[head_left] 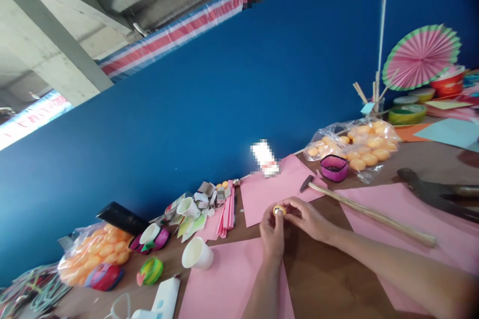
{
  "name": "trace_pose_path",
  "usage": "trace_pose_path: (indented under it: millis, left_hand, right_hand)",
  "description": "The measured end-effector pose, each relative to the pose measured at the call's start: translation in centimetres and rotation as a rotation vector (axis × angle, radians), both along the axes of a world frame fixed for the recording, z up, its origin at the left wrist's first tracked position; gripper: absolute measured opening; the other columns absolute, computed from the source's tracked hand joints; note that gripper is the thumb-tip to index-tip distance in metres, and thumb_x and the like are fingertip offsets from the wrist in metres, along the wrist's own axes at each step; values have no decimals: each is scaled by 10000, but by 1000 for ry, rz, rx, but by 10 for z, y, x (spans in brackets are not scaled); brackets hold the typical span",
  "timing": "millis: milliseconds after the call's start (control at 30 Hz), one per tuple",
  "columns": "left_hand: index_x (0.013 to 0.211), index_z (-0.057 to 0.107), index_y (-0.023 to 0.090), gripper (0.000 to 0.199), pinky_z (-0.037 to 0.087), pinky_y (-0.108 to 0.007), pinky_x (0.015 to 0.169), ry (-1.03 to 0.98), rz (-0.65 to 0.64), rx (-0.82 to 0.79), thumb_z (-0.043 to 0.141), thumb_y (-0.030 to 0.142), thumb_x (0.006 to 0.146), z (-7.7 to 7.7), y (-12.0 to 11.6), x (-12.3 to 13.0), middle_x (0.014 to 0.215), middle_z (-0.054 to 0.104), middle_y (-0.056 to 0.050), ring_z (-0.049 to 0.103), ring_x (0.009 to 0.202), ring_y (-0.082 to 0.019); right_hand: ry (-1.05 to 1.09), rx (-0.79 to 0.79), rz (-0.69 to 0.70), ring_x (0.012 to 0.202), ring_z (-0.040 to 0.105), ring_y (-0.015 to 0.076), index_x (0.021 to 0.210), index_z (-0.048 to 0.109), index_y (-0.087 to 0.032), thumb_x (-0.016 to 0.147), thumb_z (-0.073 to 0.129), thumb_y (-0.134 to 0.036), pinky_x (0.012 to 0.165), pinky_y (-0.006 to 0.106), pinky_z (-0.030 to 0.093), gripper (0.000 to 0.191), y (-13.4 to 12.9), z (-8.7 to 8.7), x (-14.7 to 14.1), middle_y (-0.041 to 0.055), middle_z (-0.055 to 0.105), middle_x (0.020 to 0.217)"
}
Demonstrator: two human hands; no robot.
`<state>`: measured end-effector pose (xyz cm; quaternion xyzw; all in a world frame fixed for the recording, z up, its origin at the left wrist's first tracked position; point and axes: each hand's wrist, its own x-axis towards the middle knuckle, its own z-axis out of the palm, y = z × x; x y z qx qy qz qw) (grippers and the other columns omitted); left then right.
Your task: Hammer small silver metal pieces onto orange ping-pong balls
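Both hands meet over the table at a small orange plastic shell (284, 210) with something shiny and silvery showing at its centre. My left hand (272, 233) is closed on it, thumb up along the near side. The fingertips of my right hand (309, 218) pinch it from the right. Whether the silvery part is a separate piece inside cannot be told. Behind the hands lies a pink paper sheet (258, 199). A hammer with a wooden handle (374, 213) rests to the right of them, and a white paper cup (198, 253) is at the left.
Bags of orange plastic balls (368, 159) lie at the back right and at the left. Nearby are a purple container (334, 167), pink paper strips (227, 212), a green-yellow tape roll (151, 270) and a power strip (164, 301). A blue wall (209, 99) bounds the table.
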<state>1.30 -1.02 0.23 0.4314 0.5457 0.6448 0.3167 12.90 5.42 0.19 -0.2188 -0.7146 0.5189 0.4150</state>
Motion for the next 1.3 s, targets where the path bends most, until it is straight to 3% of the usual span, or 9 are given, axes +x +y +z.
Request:
trace_pose_path:
  millis: [233, 400, 533, 633, 867, 1300]
  left_hand:
    - [1072, 575, 155, 371, 473, -339, 825, -245, -73, -17, 560, 370, 770, 2, -3, 2, 1054, 634, -98, 591, 973, -223]
    - [996, 594, 144, 352, 489, -291, 766, -352, 28, -32, 607, 376, 731, -3, 1, -1, 970, 643, -91, 615, 870, -180]
    - [931, 600, 140, 314, 488, -240, 701, -525, 131, -15, 642, 351, 703, -7, 6, -4, 868, 633, -59, 611, 755, -122]
    - [894, 601, 140, 301, 483, -227, 685, -587, 164, 23, 667, 340, 679, -7, 8, -4, 845, 622, -48, 602, 736, -110]
    - [894, 604, 151, 347, 463, -199, 639, -514, 160, -17, 664, 403, 663, -8, 6, -5, 841, 619, -40, 591, 709, -99]
    - [938, 605, 152, 381, 472, -218, 660, -422, 134, -50, 623, 442, 693, -7, 3, -3, 870, 631, -56, 596, 741, -120]
  right_hand:
    - [1, -79, 2, 949, 566, 208, 1016, 560, -195, 808, 536, -338, 852, 342, 457, 254, 1, 7, 0, 75, 616, 1030]
    - [-68, 3, -83, 931, 577, 195, 1010, 560, -191, 834, 481, -331, 838, 335, 463, 239, 5, 4, 1, 62, 626, 1002]
    - [-148, 223, -332, 916, 574, 204, 1018, 546, -182, 859, 418, -298, 792, 347, 474, 235, 16, -5, 6, 81, 614, 999]
    - [-274, 474, -376, 936, 551, 219, 1033, 553, -182, 852, 416, -236, 816, 376, 452, 233, 23, -7, 11, 85, 605, 1005]
    - [-518, 782, -200, 952, 490, 201, 1027, 563, -172, 826, 407, -82, 839, 362, 416, 270, 21, -4, 5, 76, 589, 986]
    - [-651, 761, -276, 817, 480, 182, 779, 606, -168, 799, 480, -80, 712, 285, 397, 155, 24, -12, 4, 52, 571, 823]
